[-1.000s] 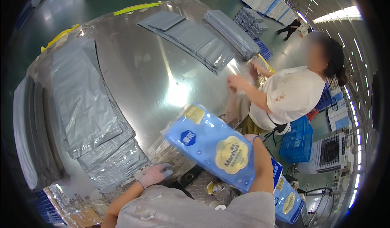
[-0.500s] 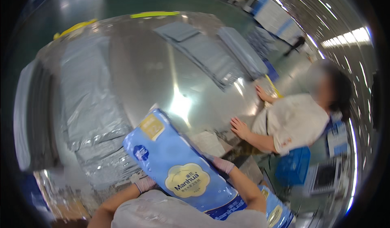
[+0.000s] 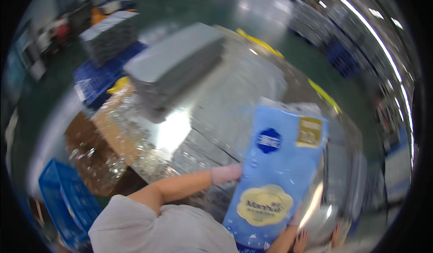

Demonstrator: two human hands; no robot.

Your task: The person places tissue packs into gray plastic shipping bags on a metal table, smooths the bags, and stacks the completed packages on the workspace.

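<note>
A long blue plastic pack of toilet paper, with a pale cloud-shaped label and a gold corner patch, is between my hands above the metal table. My left hand, in a pinkish glove, grips its left side, its fingertips hidden at the edge. On the lower right side my right hand holds the pack, mostly hidden by it. Flat grey plastic bags lie on the table beyond, left of the pack's top end.
A tall stack of grey sheets stands at the table's far left. An open cardboard box and a blue crate are at left. Another person's hand shows low at right. Beyond stands a wrapped grey stack on a blue pallet.
My view has swung left, bringing the box and pallet into sight. The pack has turned with me, still held in both hands, and its top end now points away from me.
</note>
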